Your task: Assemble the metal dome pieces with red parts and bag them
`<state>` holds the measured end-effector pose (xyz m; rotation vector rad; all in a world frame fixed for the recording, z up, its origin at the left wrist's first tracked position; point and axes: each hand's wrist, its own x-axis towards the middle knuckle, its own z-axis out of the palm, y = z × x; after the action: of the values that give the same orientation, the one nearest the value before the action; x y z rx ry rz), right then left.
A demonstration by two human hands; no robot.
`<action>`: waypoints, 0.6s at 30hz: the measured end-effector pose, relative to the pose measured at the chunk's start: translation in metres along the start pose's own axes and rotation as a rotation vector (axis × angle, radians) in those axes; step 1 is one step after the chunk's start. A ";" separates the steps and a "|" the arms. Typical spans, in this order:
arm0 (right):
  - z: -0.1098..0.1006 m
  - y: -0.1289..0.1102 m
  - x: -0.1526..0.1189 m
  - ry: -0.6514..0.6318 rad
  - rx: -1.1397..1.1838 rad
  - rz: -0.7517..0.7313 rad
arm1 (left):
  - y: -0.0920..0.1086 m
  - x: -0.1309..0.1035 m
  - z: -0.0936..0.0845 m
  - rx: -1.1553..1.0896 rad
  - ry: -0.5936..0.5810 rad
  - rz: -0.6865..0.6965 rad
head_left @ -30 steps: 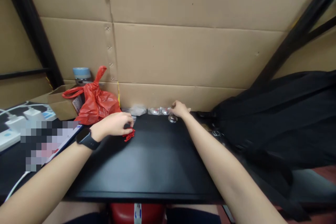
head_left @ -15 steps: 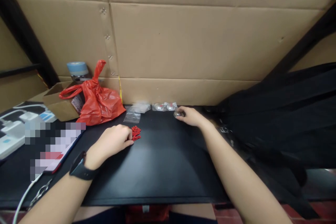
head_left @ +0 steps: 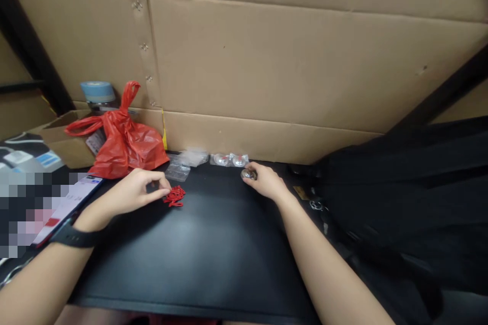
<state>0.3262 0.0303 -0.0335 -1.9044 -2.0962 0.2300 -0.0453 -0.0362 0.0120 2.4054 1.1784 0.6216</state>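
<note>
A small heap of red cord-like pieces (head_left: 176, 195) lies on the black tabletop (head_left: 213, 254). At its left edge is my left hand (head_left: 143, 190), thumb and forefinger closed in a pinch; what sits between the tips is too small to make out. The fingers of my right hand (head_left: 267, 183) close around a shiny round metal piece (head_left: 248, 174), held low at the tabletop. Just behind it, two clear packets (head_left: 230, 160) with round silvery items and red bits inside lie side by side. Clear plastic bags (head_left: 178, 168) rest behind the red heap.
A knotted red plastic bag (head_left: 129, 144) stands at the back left by an open cardboard box (head_left: 64, 137) and a blue-lidded container (head_left: 98, 92). A phone (head_left: 72, 203) lies at left. Dark cloth (head_left: 412, 203) drapes the right side. A cardboard wall (head_left: 267, 71) closes the back.
The view has shifted a little. My left hand has gone from curled fingers beside the red heap to a raised pinch at its edge. My right hand still holds the round metal piece, slightly farther from the packets.
</note>
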 end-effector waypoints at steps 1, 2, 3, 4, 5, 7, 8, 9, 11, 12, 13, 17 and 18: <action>0.000 0.000 0.001 -0.001 0.010 0.003 | -0.005 0.001 0.001 -0.003 0.006 -0.005; 0.001 0.001 0.002 0.001 0.026 -0.001 | -0.008 0.003 0.003 -0.001 0.011 -0.004; 0.002 0.002 0.004 0.005 0.048 -0.013 | -0.011 0.004 0.005 0.005 0.028 0.003; 0.003 0.004 0.005 0.009 0.074 -0.033 | -0.011 0.005 0.007 0.011 0.056 0.018; 0.005 0.007 0.006 0.014 0.103 -0.059 | -0.010 0.006 0.009 0.016 0.087 0.042; 0.008 0.014 0.009 0.030 0.158 -0.112 | -0.006 0.006 0.014 0.036 0.137 0.113; 0.009 0.017 0.010 0.052 0.182 -0.126 | -0.003 0.006 0.016 0.031 0.156 0.145; 0.010 0.020 0.012 0.089 0.202 -0.128 | -0.001 0.005 0.018 0.020 0.170 0.173; 0.008 0.024 0.014 0.172 0.217 -0.106 | 0.000 0.005 0.020 0.014 0.229 0.197; 0.006 0.023 0.014 0.197 0.224 -0.105 | 0.000 0.005 0.021 0.019 0.256 0.197; 0.003 0.022 0.012 0.207 0.236 -0.110 | -0.001 0.005 0.022 0.019 0.277 0.197; -0.014 0.006 -0.002 0.215 0.300 -0.178 | -0.001 0.002 0.022 0.055 0.290 0.206; -0.016 0.001 -0.004 0.220 0.316 -0.198 | -0.001 0.002 0.022 0.095 0.278 0.197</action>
<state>0.3325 0.0247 -0.0193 -1.4616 -1.9512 0.2756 -0.0323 -0.0376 -0.0063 2.5993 1.1037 1.0108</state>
